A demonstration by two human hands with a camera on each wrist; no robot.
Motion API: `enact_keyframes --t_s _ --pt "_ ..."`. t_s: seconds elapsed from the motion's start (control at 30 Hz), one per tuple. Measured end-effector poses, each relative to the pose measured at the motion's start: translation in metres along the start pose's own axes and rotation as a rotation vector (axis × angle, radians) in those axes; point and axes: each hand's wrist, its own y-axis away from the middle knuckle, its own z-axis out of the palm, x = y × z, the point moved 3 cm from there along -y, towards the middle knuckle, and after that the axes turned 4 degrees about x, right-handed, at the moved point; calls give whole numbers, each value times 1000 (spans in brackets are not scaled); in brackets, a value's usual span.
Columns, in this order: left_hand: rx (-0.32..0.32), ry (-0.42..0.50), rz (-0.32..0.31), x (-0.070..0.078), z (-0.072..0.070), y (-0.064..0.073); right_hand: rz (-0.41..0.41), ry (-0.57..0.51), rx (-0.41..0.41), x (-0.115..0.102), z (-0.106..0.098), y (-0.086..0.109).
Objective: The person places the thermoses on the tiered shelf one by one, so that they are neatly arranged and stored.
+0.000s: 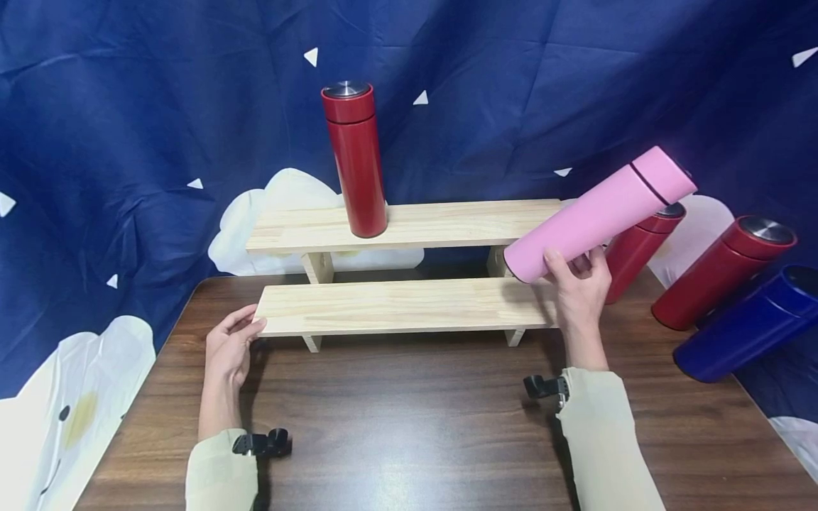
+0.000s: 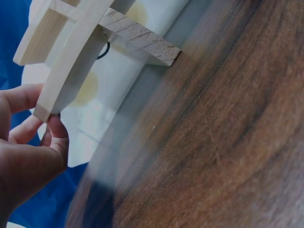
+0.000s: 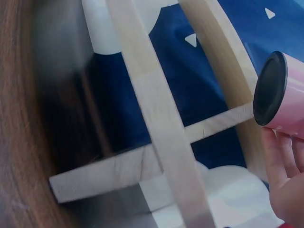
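Note:
My right hand (image 1: 581, 294) grips a pink thermos flask (image 1: 597, 213) near its base and holds it tilted, cap end up to the right, above the right end of a two-tier wooden shelf (image 1: 409, 306). The right wrist view shows the flask's dark base (image 3: 270, 90) beside the upper board. At the shelf's other end, my left hand (image 1: 228, 348) pinches the left edge of the lower board. The left wrist view has thumb and fingers (image 2: 58, 133) around that board end (image 2: 45, 107). A red thermos flask (image 1: 358, 170) stands upright on the upper board (image 1: 473, 221).
To the right stand a red flask (image 1: 629, 259) partly hidden behind the pink one, another red flask (image 1: 722, 273) and a blue flask (image 1: 748, 326) near the edge of the brown table (image 1: 409, 419). A blue patterned cloth (image 1: 479, 92) hangs behind.

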Motion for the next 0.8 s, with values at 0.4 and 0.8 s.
enact_keyframes --t_s 0.4,0.8 --pt "2 14 -19 1 1 1 -14 10 -47 -2 29 -5" --pt "37 4 -49 1 1 0 -54 71 -108 0 64 -6"
